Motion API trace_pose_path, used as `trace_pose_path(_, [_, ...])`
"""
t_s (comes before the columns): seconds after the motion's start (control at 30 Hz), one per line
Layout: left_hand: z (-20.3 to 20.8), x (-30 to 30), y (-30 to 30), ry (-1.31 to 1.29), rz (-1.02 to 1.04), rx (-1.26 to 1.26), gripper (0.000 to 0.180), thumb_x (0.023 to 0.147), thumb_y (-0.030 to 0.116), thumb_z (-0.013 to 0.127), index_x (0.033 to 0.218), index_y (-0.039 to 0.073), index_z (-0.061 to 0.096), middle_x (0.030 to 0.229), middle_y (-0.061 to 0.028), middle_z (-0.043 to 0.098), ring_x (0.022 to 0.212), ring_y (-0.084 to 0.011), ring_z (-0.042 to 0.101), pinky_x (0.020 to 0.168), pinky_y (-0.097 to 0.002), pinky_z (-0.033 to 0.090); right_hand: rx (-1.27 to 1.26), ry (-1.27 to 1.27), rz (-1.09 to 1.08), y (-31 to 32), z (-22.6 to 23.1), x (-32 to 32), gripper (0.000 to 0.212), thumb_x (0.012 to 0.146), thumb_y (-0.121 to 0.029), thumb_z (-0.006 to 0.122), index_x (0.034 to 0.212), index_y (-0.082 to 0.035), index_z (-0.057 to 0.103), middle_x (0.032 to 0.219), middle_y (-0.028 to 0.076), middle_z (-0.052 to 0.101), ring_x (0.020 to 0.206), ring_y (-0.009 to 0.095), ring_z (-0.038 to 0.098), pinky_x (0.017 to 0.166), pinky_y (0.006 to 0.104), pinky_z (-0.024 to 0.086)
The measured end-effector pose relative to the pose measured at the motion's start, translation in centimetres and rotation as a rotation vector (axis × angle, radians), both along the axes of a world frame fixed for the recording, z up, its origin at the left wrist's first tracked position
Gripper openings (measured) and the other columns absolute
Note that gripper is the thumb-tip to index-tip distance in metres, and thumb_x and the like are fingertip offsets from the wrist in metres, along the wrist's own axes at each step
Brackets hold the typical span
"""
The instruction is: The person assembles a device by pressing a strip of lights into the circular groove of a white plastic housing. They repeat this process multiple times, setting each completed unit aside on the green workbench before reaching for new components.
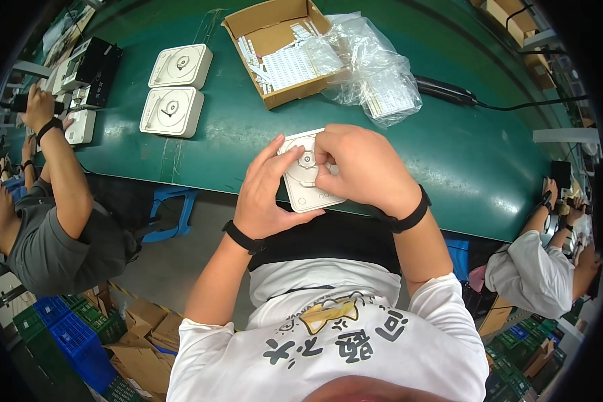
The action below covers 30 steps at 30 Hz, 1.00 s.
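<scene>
A white disc player (pixel 303 187) with a round recess and a central hub lies at the table's near edge, in front of my body. My left hand (pixel 261 191) grips its left side, thumb along the near edge and fingers reaching over the top face toward the hub. Over the player's right half, my right hand (pixel 365 167) is closed in a pinch beside the hub. Whatever is between those fingertips is hidden by the hand. Two similar white players, one farther (pixel 161 75) and one nearer (pixel 155 124), lie side by side to the left.
Beyond my hands, an open cardboard box (pixel 264 30) holds white printed sheets (pixel 288 69). A clear plastic bag (pixel 382 57) leans against it. Right of that lies a black corded tool (pixel 445 90). Co-workers sit at left (pixel 67 228) and right (pixel 532 275); black equipment (pixel 100 70) stands far left.
</scene>
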<state>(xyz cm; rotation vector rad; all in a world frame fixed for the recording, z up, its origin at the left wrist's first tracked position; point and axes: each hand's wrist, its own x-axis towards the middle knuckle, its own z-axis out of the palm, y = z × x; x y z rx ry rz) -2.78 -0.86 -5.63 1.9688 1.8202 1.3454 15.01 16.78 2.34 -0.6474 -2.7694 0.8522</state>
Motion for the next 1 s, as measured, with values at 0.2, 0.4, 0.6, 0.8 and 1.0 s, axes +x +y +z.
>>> trace_pose_path(0.2, [0.5,-0.3,0.3,0.2,-0.005,-0.014,0.077,0.075,0.044,0.112,0.137,0.009,0.084,0.154,-0.0099,0.078,0.16,-0.0461,0.063,0.123,-0.0571,0.06,-0.022,0.14,-0.033,0.1,-1.8,0.7,0.019,0.083,-0.011,0.088,0.096,-0.007,0.074,0.118,0.011,0.079,0.104,0.033,0.077,0.086,0.0459,0.063])
trace_pose_path(0.4, [1.2,-0.9,0.6,0.411,-0.026,-0.028,0.079,0.076,0.053,0.109,0.139,0.011,0.084,0.15,-0.0107,0.078,0.154,-0.0479,0.066,0.116,-0.0611,0.064,-0.106,0.416,-0.007,0.5,-4.2,0.6,0.018,0.085,-0.007,0.088,0.099,-0.006,0.076,0.138,0.014,0.077,0.113,0.031,0.075,0.094,0.0422,0.063])
trace_pose_path(0.6, [2.1,-1.1,0.6,0.573,-0.055,-0.072,0.075,0.083,0.059,0.102,0.139,0.013,0.083,0.152,-0.0106,0.076,0.151,-0.0486,0.067,0.112,-0.0622,0.064,-0.367,0.386,0.007,1.8,-4.6,0.7,0.019,0.087,-0.007,0.089,0.102,-0.006,0.078,0.141,0.013,0.078,0.113,0.025,0.074,0.094,0.038,0.06])
trace_pose_path(0.8, [2.9,-1.6,0.8,0.569,-0.124,-0.094,0.071,0.089,0.056,0.099,0.142,0.013,0.081,0.154,-0.0118,0.075,0.152,-0.0462,0.067,0.117,-0.0612,0.061,-0.384,0.389,0.037,2.0,-5.5,0.8,0.021,0.087,-0.009,0.091,0.103,-0.006,0.078,0.138,0.012,0.078,0.108,0.02,0.072,0.091,0.0344,0.058])
trace_pose_path(1.0, [4.7,-3.3,0.9,0.1,-0.121,-0.197,0.051,0.092,0.033,0.098,0.135,0.01,0.082,0.155,-0.0149,0.079,0.153,-0.0438,0.069,0.12,-0.0573,0.06,-0.334,0.314,-0.252,-0.4,-4.3,1.5,0.027,0.089,-0.011,0.095,0.105,-0.004,0.074,0.117,0.006,0.076,0.1,0.016,0.07,0.089,0.0321,0.057])
